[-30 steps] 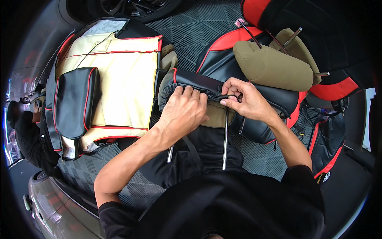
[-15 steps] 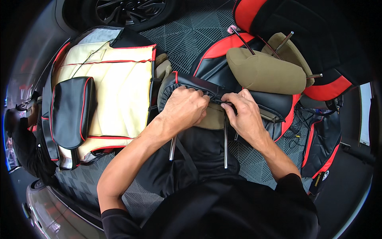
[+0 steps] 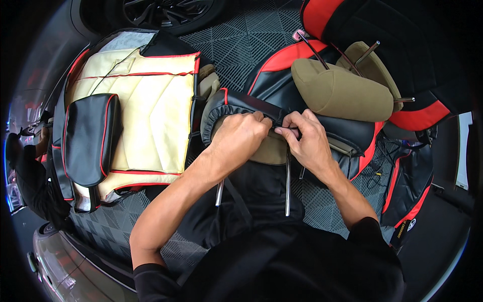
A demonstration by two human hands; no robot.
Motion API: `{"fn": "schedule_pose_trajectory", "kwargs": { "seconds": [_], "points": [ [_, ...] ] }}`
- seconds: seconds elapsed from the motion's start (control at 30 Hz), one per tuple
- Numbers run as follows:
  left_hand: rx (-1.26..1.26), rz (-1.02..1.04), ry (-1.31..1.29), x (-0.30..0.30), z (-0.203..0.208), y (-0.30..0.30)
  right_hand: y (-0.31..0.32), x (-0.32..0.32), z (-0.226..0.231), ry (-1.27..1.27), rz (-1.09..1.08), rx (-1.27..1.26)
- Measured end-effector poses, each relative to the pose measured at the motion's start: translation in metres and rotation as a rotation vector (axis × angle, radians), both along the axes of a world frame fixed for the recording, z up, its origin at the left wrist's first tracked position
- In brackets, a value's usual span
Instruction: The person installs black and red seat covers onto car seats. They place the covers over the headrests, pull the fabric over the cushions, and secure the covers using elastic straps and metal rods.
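A tan fabric headrest [image 3: 272,153] lies across my lap, its metal posts [image 3: 288,186] pointing toward me. Over its far side is a black headrest cover [image 3: 246,102] with red piping and a gathered edge. My left hand [image 3: 239,135] is closed on the cover's edge near the middle of the headrest. Just to the right, my right hand [image 3: 308,137] pinches the same edge between thumb and bent fingers. The two hands nearly meet, and the bit of edge inside the fingers is hidden.
Right of my hands, more tan headrests [image 3: 344,93] with posts rest on black-and-red seat covers [image 3: 289,55]. To the left, a black headrest cover [image 3: 90,138] lies on a cream-backed seat cover [image 3: 151,121]. A car wheel [image 3: 168,12] stands beyond; a person [image 3: 32,181] is far left.
My left hand has shifted slightly right along the cover's edge, closer to the right hand. The right hand's fingers have drawn in a little. The whole view has shifted slightly.
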State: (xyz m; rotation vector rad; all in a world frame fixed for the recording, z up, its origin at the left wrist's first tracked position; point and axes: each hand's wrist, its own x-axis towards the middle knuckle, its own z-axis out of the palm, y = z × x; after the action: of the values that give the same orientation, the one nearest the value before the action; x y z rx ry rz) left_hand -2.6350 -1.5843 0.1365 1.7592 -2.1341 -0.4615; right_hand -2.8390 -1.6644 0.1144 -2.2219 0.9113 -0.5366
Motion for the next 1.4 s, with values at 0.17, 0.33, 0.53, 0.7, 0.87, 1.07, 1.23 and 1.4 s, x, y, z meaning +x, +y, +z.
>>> {"fn": "schedule_pose_trajectory", "kwargs": {
  "seconds": [0.17, 0.33, 0.53, 0.7, 0.87, 1.07, 1.23, 1.4],
  "points": [
    [0.062, -0.015, 0.004, 0.004, -0.002, 0.004, 0.001, -0.005, -0.014, -0.180, -0.024, 0.084],
    [0.059, -0.012, -0.006, 0.003, 0.001, 0.006, -0.003, -0.011, -0.017, -0.184, -0.021, 0.156],
    [0.144, -0.194, -0.376, 0.009, 0.014, 0.001, -0.004, -0.003, -0.010, -0.170, -0.052, 0.214],
    [-0.010, -0.053, -0.205, 0.014, 0.029, 0.006, -0.001, -0.009, -0.004, -0.028, -0.047, -0.036],
    [-0.200, 0.231, 0.104, 0.001, 0.092, 0.061, 0.011, -0.009, 0.001, -0.099, -0.045, -0.243],
    [-0.011, 0.122, 0.912, -0.086, 0.085, 0.099, 0.015, -0.009, 0.016, 0.115, -0.086, -0.275],
    [-0.366, 0.655, 0.512, -0.096, -0.015, 0.056, 0.021, -0.005, 0.018, 0.047, -0.211, 0.110],
    [-0.316, 0.760, 0.418, -0.091, -0.046, 0.039, 0.031, 0.000, 0.010, -0.151, -0.316, 0.368]
  ]
}}
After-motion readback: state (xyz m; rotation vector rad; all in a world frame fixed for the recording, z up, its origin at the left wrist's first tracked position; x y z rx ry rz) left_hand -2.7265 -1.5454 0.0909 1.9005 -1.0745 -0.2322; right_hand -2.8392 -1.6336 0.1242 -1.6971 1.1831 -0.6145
